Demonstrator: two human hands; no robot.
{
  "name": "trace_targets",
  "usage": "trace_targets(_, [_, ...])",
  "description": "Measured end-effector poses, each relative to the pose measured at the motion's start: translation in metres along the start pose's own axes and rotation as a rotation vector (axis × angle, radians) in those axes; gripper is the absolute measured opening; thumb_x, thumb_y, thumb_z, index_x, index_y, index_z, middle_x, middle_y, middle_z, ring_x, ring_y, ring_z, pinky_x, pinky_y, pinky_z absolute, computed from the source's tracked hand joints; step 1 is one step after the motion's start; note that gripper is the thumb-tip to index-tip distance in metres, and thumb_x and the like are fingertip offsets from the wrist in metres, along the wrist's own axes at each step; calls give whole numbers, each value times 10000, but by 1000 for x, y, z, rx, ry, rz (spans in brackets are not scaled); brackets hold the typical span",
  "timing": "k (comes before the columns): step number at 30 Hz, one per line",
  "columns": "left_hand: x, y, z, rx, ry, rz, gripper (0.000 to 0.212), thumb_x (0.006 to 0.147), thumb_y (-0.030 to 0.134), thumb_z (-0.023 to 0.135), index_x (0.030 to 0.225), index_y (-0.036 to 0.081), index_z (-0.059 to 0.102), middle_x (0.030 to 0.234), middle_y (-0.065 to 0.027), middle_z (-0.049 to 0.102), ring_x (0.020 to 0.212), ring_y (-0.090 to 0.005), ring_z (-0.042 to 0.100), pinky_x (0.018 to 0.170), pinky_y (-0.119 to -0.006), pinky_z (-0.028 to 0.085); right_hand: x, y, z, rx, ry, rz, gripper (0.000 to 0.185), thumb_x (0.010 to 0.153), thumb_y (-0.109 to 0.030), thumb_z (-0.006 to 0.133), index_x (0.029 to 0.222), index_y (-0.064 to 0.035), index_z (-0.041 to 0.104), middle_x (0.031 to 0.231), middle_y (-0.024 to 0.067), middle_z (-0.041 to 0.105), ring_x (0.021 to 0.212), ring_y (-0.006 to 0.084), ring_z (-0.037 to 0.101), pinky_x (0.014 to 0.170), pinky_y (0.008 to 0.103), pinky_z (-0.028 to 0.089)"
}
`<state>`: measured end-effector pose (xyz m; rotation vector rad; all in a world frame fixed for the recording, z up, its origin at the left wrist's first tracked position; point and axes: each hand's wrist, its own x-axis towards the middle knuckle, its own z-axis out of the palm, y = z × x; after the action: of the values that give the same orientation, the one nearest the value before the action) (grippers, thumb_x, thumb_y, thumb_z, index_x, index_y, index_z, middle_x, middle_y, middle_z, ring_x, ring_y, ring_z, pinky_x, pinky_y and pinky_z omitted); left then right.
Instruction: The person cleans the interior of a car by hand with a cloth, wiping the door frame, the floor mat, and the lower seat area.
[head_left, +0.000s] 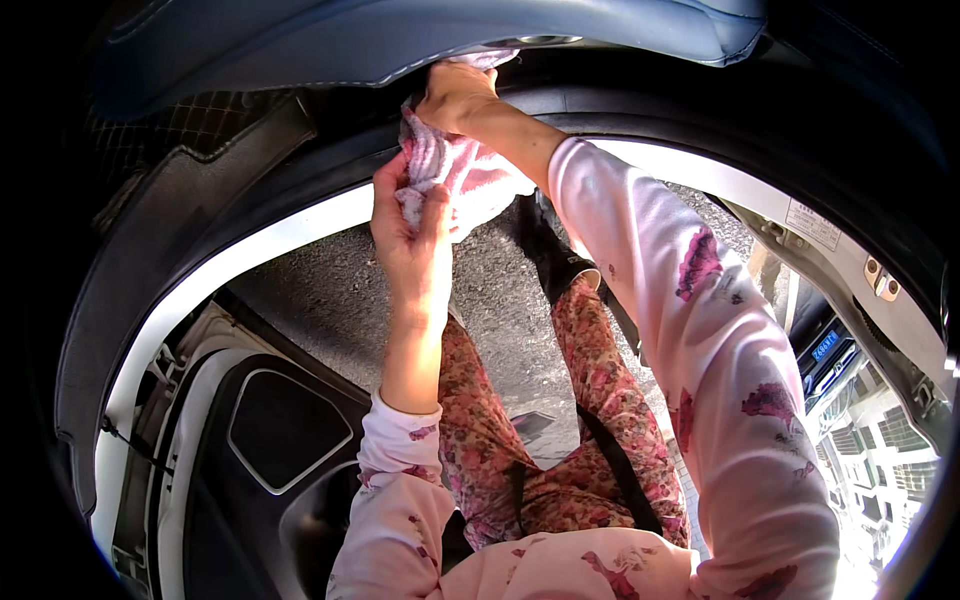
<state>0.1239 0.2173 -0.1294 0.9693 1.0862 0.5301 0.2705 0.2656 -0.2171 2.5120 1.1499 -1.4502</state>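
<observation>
A pink and white cloth (480, 180) hangs bunched between my hands at the sill of a car's door opening. My left hand (416, 232) grips its lower left part between thumb and fingers. Above it, my right hand (459, 94) presses on the upper part of the cloth, close under the edge of a dark blue leather seat (300, 45); the fingertips are partly hidden there. A bit of the cloth also shows beyond the right hand, beneath the seat edge.
The white door sill (300, 240) curves around me. An open door with a speaker panel (289, 431) stands at lower left. Black trim (165, 202) lies at left, and a door latch striker (881, 280) at right. Asphalt (495, 292) lies below; another vehicle is at right.
</observation>
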Motion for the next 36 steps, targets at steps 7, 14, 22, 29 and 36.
trace_targets(7, [0, -1, 15, 18, -16, -26, 310, 870, 38, 577, 1168, 14, 495, 1025, -45, 549, 930, -111, 524, 806, -246, 460, 9, 10, -3, 14, 9, -4, 467, 760, -484, 576, 1017, -114, 702, 1134, 115, 633, 1176, 287, 508, 1043, 459, 285])
trace_targets(14, [3, -12, 8, 47, 19, 0, 322, 866, 46, 584, 1172, 8, 491, 1035, -69, 548, 888, -107, 539, 756, -241, 485, 19, 13, 4, 15, 51, -10, 462, 749, -489, 617, 1013, -119, 701, 1104, 99, 648, 1131, 267, 549, 981, 348, 400])
trace_targets(22, [-21, -4, 14, 65, -13, -13, 372, 894, 29, 561, 1231, -43, 422, 1055, -81, 532, 865, -92, 518, 762, -213, 453, 12, 37, 7, 76, 211, -182, 316, 713, -176, 636, 958, 22, 640, 973, 229, 636, 968, 344, 606, 843, 381, 487])
trace_targets(29, [-88, -11, 5, 70, -34, -92, 286, 820, 62, 613, 1065, 2, 479, 927, -22, 526, 784, -68, 477, 670, -220, 416, -104, 21, 32, 454, -264, -647, 377, 770, 25, 541, 1143, -14, 509, 996, 176, 597, 958, 285, 585, 858, 386, 481])
trace_targets(36, [-117, -11, -9, 46, -113, -48, 244, 801, 32, 565, 1024, 5, 471, 849, -4, 487, 725, -61, 425, 614, -203, 370, -150, 70, 16, 1664, -131, 370, 318, 775, -143, 673, 1024, 29, 576, 904, 113, 609, 810, 186, 599, 722, 307, 517])
